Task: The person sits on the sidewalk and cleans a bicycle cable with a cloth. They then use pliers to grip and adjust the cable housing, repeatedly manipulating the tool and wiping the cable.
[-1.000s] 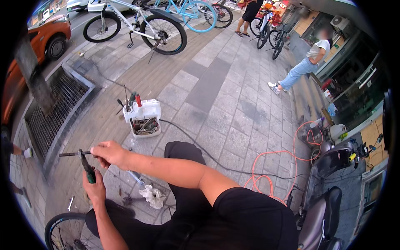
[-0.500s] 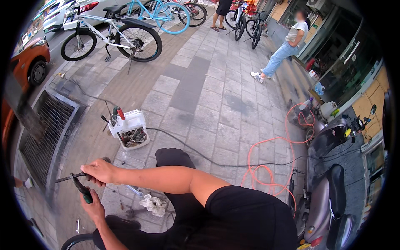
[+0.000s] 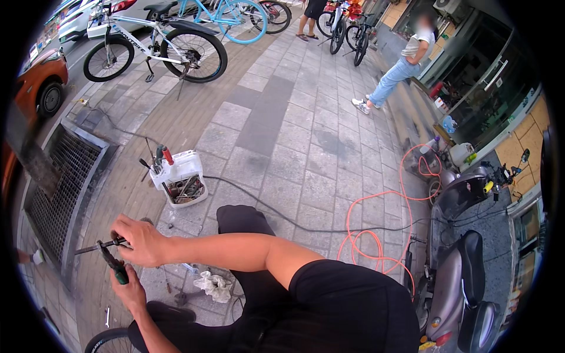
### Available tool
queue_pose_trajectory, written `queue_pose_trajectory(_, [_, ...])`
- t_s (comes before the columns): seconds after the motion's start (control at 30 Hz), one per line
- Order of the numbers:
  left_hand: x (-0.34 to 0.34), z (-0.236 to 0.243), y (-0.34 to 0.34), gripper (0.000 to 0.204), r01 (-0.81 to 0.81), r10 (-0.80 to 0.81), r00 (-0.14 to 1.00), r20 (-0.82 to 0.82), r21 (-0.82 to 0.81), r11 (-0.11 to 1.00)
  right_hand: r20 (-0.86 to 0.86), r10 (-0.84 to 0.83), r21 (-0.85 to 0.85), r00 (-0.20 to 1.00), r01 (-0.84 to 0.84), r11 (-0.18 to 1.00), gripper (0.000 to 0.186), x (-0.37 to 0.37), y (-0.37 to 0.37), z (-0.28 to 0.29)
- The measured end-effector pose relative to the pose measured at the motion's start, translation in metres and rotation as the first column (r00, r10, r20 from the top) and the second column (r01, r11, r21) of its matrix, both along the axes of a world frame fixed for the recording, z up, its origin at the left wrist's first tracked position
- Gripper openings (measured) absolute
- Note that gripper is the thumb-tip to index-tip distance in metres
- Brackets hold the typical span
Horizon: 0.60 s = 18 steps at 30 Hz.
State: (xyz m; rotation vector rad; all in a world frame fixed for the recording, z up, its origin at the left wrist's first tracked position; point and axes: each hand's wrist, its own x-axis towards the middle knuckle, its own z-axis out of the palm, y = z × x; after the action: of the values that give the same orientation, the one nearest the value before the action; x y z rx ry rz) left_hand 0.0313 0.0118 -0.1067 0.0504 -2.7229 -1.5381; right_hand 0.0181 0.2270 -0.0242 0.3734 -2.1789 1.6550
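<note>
My left hand (image 3: 130, 289) is closed around the dark green handles of a pair of pliers (image 3: 112, 259), which point up and away from it. The pliers' jaws meet a thin dark rod (image 3: 88, 249) that lies crosswise, its free end sticking out to the left. My right arm reaches across to the left, and the bent fingers of my right hand (image 3: 143, 242) close on the rod's right end. That end is partly hidden by the fingers. Beyond my hands stands a white toolbox (image 3: 203, 197) of mixed tools, with a red-handled tool (image 3: 168, 155) upright in it.
A crumpled whitish rag (image 3: 213, 286) and a small wrench (image 3: 107, 316) lie near my knees, above a bicycle wheel (image 3: 112, 341). An orange hose (image 3: 365, 232) and black cable (image 3: 271, 213) cross the paving. A scooter (image 3: 453, 288) stands right; a white bicycle (image 3: 159, 50) and a person (image 3: 391, 76) are farther off.
My right hand has turned and its fingers have shifted up over the rod's end. The pliers and left hand hold nearly the same place. The view has shifted slightly.
</note>
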Motion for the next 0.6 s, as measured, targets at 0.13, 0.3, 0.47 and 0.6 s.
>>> queue_pose_trajectory(0.13, [-0.003, -0.011, -0.004, 0.028, -0.013, 0.016, 0.997, -0.077, 0.045, 0.999, 0.096, 0.014, -0.103, 0.995, -0.005, 0.995, 0.036, 0.001, -0.003, -0.002])
queue_pose_trajectory(0.3, [-0.001, -0.006, -0.004, 0.029, -0.006, 0.008, 0.999, -0.042, 0.047, 0.999, 0.452, 0.515, -0.625, 0.728, -0.152, 0.765, 0.043, -0.003, 0.004, -0.004])
queue_pose_trajectory(0.47, [-0.001, -0.006, -0.002, 0.028, 0.002, 0.0, 0.998, -0.061, 0.02, 1.0, 0.415, 0.634, -0.773, 0.652, -0.114, 0.624, 0.037, -0.002, 0.0, -0.008])
queue_pose_trajectory(0.6, [0.001, -0.001, 0.002, 0.026, 0.01, -0.008, 0.999, -0.046, 0.04, 0.999, 0.307, 0.288, -0.434, 0.907, -0.136, 0.89, 0.028, 0.0, -0.004, -0.009])
